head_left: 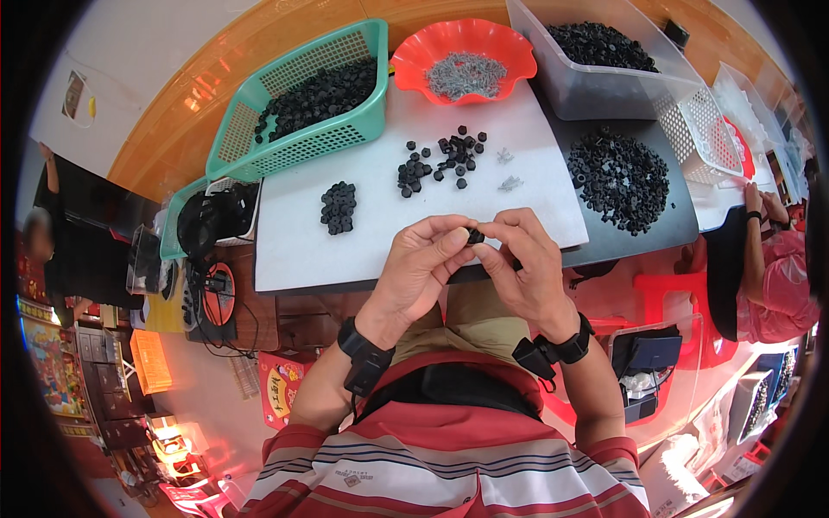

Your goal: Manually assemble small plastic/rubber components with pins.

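Above the near edge of a white board, my two hands meet at a small black knob-like part. My left hand pinches it between thumb and fingertips. My right hand closes on its other side, fingertips touching it; anything smaller between them is hidden. Beyond my hands lie loose black knob-like parts in scattered groups. A tighter cluster of black parts sits to the left. Two little heaps of silver screws lie just past my right hand.
At the back stand a green basket of black parts, a red scalloped bowl of screws and a clear bin. A pile of small black pieces covers part of the dark table at right. Other people are at both sides.
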Demonstrator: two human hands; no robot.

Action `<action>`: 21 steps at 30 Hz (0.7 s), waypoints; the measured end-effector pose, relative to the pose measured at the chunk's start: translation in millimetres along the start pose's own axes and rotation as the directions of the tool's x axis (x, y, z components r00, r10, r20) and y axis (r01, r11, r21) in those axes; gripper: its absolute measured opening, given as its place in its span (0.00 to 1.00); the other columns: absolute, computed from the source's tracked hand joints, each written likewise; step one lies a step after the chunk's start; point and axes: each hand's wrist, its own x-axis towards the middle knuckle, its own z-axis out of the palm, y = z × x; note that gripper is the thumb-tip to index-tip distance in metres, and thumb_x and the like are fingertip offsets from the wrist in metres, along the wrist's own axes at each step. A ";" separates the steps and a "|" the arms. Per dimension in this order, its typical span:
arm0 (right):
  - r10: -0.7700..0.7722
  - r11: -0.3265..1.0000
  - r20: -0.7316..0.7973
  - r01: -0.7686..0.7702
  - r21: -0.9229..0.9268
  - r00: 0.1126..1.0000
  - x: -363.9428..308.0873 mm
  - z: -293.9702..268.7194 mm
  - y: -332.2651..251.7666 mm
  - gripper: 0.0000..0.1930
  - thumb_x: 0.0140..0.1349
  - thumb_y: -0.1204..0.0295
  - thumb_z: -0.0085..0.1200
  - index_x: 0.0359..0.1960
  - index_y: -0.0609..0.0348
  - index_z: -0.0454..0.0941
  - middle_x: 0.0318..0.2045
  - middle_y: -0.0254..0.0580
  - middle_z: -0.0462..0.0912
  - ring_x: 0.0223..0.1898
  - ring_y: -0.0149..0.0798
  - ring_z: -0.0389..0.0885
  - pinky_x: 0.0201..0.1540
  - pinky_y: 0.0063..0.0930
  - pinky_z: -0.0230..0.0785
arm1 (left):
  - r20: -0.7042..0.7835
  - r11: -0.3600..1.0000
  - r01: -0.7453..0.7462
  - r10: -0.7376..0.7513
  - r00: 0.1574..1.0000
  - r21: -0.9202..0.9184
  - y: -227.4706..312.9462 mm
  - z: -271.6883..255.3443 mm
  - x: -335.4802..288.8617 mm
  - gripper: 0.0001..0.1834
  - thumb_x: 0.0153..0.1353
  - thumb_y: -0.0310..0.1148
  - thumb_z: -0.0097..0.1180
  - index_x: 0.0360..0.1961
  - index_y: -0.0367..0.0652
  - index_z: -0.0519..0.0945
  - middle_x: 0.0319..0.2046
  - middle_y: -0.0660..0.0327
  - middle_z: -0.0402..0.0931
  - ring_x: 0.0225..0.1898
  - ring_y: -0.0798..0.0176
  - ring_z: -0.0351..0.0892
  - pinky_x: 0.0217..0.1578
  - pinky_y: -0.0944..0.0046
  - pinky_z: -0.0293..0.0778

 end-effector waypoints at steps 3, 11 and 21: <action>-0.003 1.000 -0.022 0.003 -0.011 1.000 -1.1 -1.1 -1.4 0.15 0.63 0.77 0.66 0.52 0.58 0.85 0.39 0.42 0.79 0.26 0.35 0.80 0.27 0.27 0.73 | -0.028 1.000 0.000 0.000 1.000 -0.004 -2.0 3.0 -0.4 0.10 0.68 0.24 0.63 0.49 0.35 0.83 0.46 0.55 0.85 0.45 0.66 0.86 0.51 0.65 0.85; -0.060 0.998 -0.063 0.058 -0.036 0.996 -1.5 2.5 0.5 0.15 0.62 0.79 0.66 0.51 0.58 0.86 0.38 0.41 0.80 0.27 0.36 0.81 0.28 0.28 0.74 | -0.062 1.000 -0.027 0.027 0.998 0.003 -3.6 7.0 -1.1 0.08 0.68 0.25 0.64 0.46 0.35 0.84 0.48 0.52 0.85 0.45 0.65 0.86 0.51 0.65 0.85; -0.193 0.977 -0.103 0.181 -0.117 0.976 -6.0 7.0 10.5 0.20 0.58 0.84 0.66 0.53 0.58 0.82 0.40 0.44 0.80 0.27 0.38 0.82 0.26 0.29 0.74 | -0.062 0.998 -0.052 0.054 0.997 0.036 -6.9 11.5 -2.5 0.09 0.68 0.26 0.64 0.46 0.34 0.85 0.49 0.51 0.85 0.46 0.64 0.85 0.51 0.65 0.84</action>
